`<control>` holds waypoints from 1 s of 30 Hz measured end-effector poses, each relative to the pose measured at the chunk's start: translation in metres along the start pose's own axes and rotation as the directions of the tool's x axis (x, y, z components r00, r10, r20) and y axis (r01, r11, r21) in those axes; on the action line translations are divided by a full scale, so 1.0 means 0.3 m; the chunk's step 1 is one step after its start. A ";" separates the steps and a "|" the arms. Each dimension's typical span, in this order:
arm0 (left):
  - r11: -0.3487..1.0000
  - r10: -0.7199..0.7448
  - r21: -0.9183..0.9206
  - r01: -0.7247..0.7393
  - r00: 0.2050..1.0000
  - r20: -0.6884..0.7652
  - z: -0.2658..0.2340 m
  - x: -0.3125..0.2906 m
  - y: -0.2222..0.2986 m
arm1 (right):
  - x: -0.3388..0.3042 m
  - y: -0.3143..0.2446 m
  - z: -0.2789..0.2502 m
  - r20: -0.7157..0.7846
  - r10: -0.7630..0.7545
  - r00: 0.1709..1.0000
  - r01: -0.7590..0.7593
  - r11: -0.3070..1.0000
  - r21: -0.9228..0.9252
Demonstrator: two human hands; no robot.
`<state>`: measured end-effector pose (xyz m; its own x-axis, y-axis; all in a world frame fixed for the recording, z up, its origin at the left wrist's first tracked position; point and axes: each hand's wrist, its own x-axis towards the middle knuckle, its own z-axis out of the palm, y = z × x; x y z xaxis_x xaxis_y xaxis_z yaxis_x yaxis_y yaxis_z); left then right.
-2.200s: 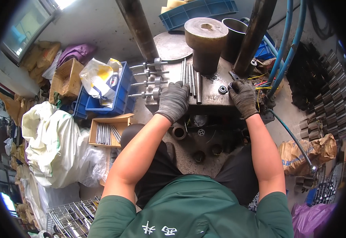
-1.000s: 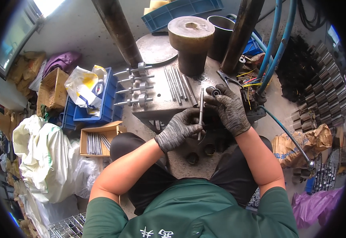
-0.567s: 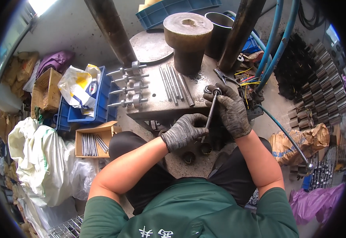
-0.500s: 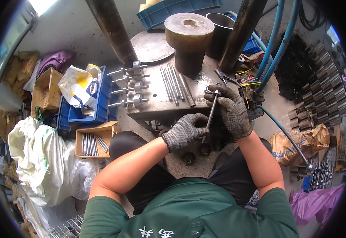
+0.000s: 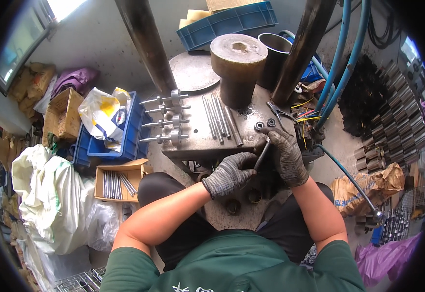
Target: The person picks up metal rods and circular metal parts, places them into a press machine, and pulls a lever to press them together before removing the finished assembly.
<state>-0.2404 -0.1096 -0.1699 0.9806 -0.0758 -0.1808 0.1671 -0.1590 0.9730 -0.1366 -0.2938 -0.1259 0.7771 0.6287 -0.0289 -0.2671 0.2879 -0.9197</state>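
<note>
A slim metal rod (image 5: 263, 155) is held at a slant above the bench's front edge. My left hand (image 5: 231, 173), in a grey knit glove, grips its lower end between thumb and fingers. My right hand (image 5: 289, 158), in a dirtier glove, is closed about its upper end; the fingers partly hide that tip. Just beyond the right fingertips, two small ring-shaped bearings (image 5: 259, 126) lie on the metal bench (image 5: 202, 141). Pliers (image 5: 281, 113) with dark handles rest behind the right hand.
Several bare rods (image 5: 216, 119) and shafts with thick collars (image 5: 176, 119) lie on the bench. Behind them stand a heavy round metal block (image 5: 239, 63) and steel columns (image 5: 149, 48). A carton of rods (image 5: 117, 182) and a blue crate (image 5: 134, 131) are at left; stacked metal tubes (image 5: 397, 112) at right.
The view has shifted slightly. The rod's upper end has drawn back toward me, away from the bearings. Both hands keep hold of it, and both bearings now show more plainly.
</note>
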 end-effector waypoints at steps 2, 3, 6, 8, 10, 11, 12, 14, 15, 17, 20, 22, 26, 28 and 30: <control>0.996 0.086 -0.009 -0.086 0.996 0.014 0.001 -0.005 -0.016 | -0.006 -0.007 0.006 -0.013 -0.032 0.999 0.029 0.981 -0.192; 0.994 0.111 -0.007 -0.111 0.994 0.009 0.001 -0.006 -0.023 | -0.010 -0.010 0.009 -0.001 -0.041 0.999 0.040 0.972 -0.231; 0.985 0.167 0.043 -0.165 0.986 -0.030 0.000 -0.010 -0.039 | -0.029 -0.009 0.028 0.037 -0.006 0.999 0.010 0.996 -0.093; 0.986 0.161 0.036 -0.160 0.986 -0.032 -0.003 -0.010 -0.041 | -0.040 -0.013 0.032 0.079 0.013 0.997 -0.014 1.000 0.004; 0.964 0.265 0.032 -0.264 0.964 -0.033 -0.003 -0.017 -0.035 | -0.041 -0.017 0.035 0.035 -0.036 0.999 0.041 0.985 -0.169; 0.954 0.295 0.065 -0.292 0.955 -0.038 -0.002 -0.020 -0.029 | -0.042 -0.020 0.036 0.023 -0.088 0.996 0.091 0.953 -0.289; 0.939 0.334 0.108 -0.327 0.941 -0.049 -0.001 -0.021 -0.022 | -0.044 -0.022 0.037 0.008 -0.138 0.990 0.128 0.898 -0.420; 0.953 0.301 0.056 -0.297 0.951 -0.073 0.001 -0.022 -0.004 | -0.056 -0.033 0.035 0.019 -0.082 0.996 0.083 0.942 -0.326; 0.958 0.279 0.086 -0.272 0.957 -0.083 -0.003 -0.018 0.005 | -0.062 -0.038 0.034 0.022 -0.038 0.999 0.043 0.960 -0.278; 0.978 0.195 0.103 -0.184 0.974 -0.114 -0.009 -0.010 0.021 | -0.067 -0.044 0.031 0.028 -0.100 0.995 0.104 0.974 -0.199; 0.911 0.412 0.101 -0.401 0.869 -0.274 -0.042 0.039 0.035 | -0.056 -0.066 -0.011 -0.079 -0.412 0.908 0.379 0.886 -0.268; 0.904 0.392 -0.009 -0.427 0.838 -0.379 -0.072 0.058 0.029 | -0.017 -0.084 -0.065 -0.123 -0.635 0.763 0.566 0.748 -0.347; 0.912 0.369 0.017 -0.409 0.802 -0.470 -0.125 0.093 0.013 | 0.088 -0.051 -0.143 -0.124 -0.344 0.931 0.150 0.668 -0.729; 0.925 0.357 0.069 -0.372 0.798 -0.485 -0.141 0.091 0.020 | 0.091 -0.027 -0.170 -0.105 -0.362 0.926 0.167 0.645 -0.745; 0.920 0.392 0.177 -0.350 0.791 -0.470 -0.159 0.091 0.055 | 0.087 -0.004 -0.180 -0.179 -0.344 0.922 0.120 0.692 -0.712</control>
<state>-0.2060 -0.0674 -0.1519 0.8893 0.3402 0.3055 -0.2079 -0.2942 0.9329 -0.0851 -0.3168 -0.1468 0.9103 0.3512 0.2193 0.3139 -0.2400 -0.9186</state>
